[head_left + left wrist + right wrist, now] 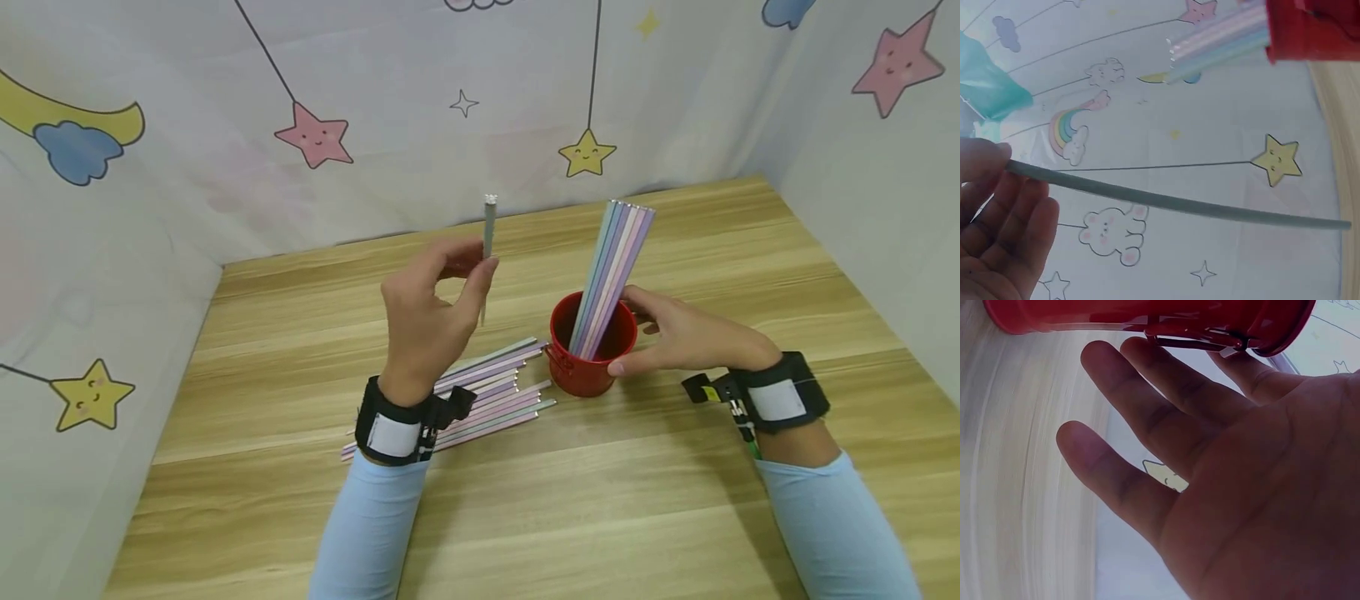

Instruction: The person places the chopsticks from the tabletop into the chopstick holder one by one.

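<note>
Above the wooden table (600,508), to the left of the red bucket (581,381) and clear of it, a grey-green stick (489,229) is being held nearly upright by the left hand (429,312). It is being pinched between the thumb and fingertips in its upper half, its shiny end being left exposed above the grip. The bucket is being touched at its right side by the right hand (686,335), whose fingers are being held spread, the thumb being set toward the front; how firmly it is being pressed cannot be told.

Inside the bucket, a leaning bundle of pastel sticks (611,279) is being supported. To the bucket's left, loose sticks (495,410) are being borne by the table, roughly side by side, many shiny ends being turned toward the bucket.

The stick is being judged light, fairly stiff and smooth enough to be rolled between fingertips; its thin shaft is probably being put at risk of snapping if bent hard. A curve is being shown in the left wrist view, perhaps from the lens. A light pinch just below the shiny end is being favoured.
</note>
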A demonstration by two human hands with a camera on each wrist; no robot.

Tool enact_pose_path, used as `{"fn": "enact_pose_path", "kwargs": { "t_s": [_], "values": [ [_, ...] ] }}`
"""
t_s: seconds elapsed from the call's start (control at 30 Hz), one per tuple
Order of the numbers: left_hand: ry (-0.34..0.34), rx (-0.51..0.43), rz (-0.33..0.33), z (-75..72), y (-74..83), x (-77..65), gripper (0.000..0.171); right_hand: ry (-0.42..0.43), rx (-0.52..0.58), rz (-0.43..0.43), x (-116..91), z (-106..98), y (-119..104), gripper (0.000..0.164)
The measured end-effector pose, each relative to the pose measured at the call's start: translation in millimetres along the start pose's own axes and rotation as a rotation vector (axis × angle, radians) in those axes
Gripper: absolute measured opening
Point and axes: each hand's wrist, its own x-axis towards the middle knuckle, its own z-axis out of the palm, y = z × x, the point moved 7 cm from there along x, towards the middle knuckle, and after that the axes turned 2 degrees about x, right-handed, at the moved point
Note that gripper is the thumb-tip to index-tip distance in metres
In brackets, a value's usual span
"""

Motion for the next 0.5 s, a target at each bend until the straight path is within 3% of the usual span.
{"fn": "enact_pose_path", "kwargs": {
  "t_s": [0.1, 0.27, 0.4, 0.5],
  "values": [
    [0.120, -0.125, 0.034, -12.3, 15.6, 4.8, 0.015, -0.005, -0.002, -0.008, 0, 0, -2, 0.082],
    [0.238, -0.337, 0.001, -19.1, 22.6, 4.6, 0.020, -0.002, -0.012, 0.000, 0, 0, -2, 0.081],
    [0.244, -0.451, -0.032, -11.8, 20.0, 2.1, 0.035, 0.004, -0.021, 0.013, 0, 0, 0, 0.082],
    [0.193, -0.456, -0.054, -0.7, 17.2, -0.6, 0.028, 0.005, -0.022, 0.016, 0, 0, 1, 0.083]
  ]
}}
